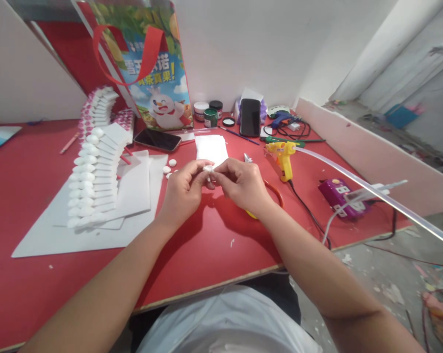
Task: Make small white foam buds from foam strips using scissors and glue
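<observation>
My left hand point(187, 185) and my right hand point(241, 182) meet above the red table. Between their pinched fingertips is a small white piece point(208, 168), mostly covered by the fingers, so its exact kind is unclear. Just behind my hands lies a stack of white paper point(212, 148). A few small white round pieces point(167, 170) rest beside my left hand. Under my right wrist, partly hidden, are scissors with a red and yellow handle point(276, 191). To the left stands a curved row of white-tipped pieces point(91, 184) on white sheets.
A yellow glue gun point(284, 159) with a clear glue stick and a purple power strip point(341, 198) are on the right, cords trailing. Phones point(158, 140), paint jars point(210, 118) and a brush point(239, 135) sit toward the back. A colourful bag point(151, 68) stands back left.
</observation>
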Available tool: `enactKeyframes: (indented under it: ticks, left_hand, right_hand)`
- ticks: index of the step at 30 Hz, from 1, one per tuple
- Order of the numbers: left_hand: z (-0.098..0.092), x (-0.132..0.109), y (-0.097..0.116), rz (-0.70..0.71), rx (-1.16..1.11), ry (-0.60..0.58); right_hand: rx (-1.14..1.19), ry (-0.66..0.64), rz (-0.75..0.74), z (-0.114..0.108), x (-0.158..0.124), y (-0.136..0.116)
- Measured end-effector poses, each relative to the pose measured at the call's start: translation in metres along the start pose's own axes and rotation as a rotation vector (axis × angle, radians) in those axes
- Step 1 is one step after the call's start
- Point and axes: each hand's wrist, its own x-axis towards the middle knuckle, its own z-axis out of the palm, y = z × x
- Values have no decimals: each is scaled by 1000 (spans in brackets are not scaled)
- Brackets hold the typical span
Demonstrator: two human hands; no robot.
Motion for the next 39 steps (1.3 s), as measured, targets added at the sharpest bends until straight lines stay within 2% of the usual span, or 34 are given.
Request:
enactKeyframes:
  ticks: [4, 8, 10, 16, 20, 23, 28, 34, 39]
  left_hand:
    - [6, 0, 0, -69, -112, 30]
    - [4, 1, 1, -85, -109, 27]
    - [0, 2, 1, -93, -106, -6]
    - [-7, 3, -1, -120, -166, -149]
    - [-7, 4, -2, -17, -13, -116]
    - [-8, 5, -2, 3, 28, -124]
    - [-9, 7, -2, -77, -52, -118]
    - [-8, 11, -8, -188, -242, -1]
    - [-6, 11, -9, -198, -358, 14]
  right_hand:
    - [-13, -3, 30, 0, 0, -2]
    - [10, 16, 38, 0, 0, -1]
    - [10, 14, 50, -2, 1, -1]
    - [11, -121, 90, -13, 4, 0]
    - [-11, -145, 72, -16, 5, 1]
    - [-37, -153, 77, -15, 4, 1]
    - [29, -154, 118, -16, 5, -1]
    - [175, -16, 240, -15, 9, -2]
    - [331, -93, 243, -9, 8, -5]
